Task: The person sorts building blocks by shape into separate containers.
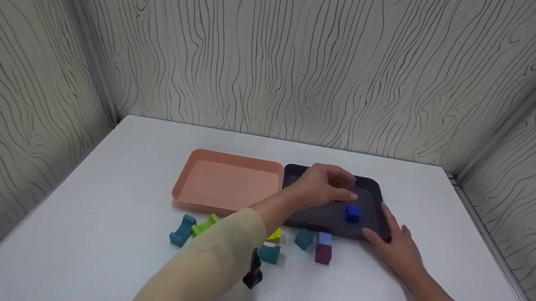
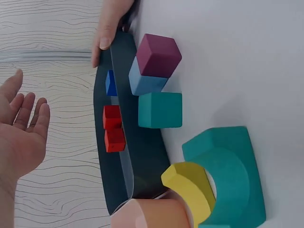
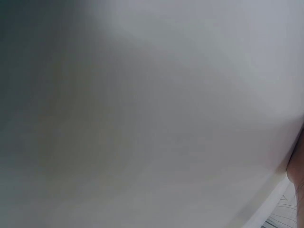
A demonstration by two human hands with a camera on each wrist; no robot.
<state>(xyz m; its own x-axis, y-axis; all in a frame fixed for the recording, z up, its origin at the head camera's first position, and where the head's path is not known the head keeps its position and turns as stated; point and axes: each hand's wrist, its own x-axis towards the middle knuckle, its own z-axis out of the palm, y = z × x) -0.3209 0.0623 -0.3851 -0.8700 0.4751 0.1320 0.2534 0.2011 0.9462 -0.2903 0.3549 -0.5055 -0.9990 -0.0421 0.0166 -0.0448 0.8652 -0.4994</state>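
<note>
Over the dark tray [image 1: 313,221], my left hand [image 1: 325,187] hovers with fingers loosely bent and nothing between them. The left wrist view shows the same hand [image 2: 21,128] empty, its palm visible. A blue cube [image 1: 352,213] lies inside the tray, just in front of the left fingertips. Two red cubes, one red cube [image 2: 112,116] beside another [image 2: 115,140], are also in it, hidden in the head view. My right hand [image 1: 400,247] rests at the tray's near right corner, thumb at the front rim, straight fingers along the right side.
A salmon-pink tray [image 1: 226,210] adjoins on the left. In front lie a teal cube [image 1: 304,239], a light blue block [image 1: 325,238], a maroon block [image 1: 323,254], teal arches [image 1: 183,230], a lime arch [image 1: 204,225] and a yellow arch [image 2: 192,183]. Patterned panels [image 1: 275,64] enclose the table.
</note>
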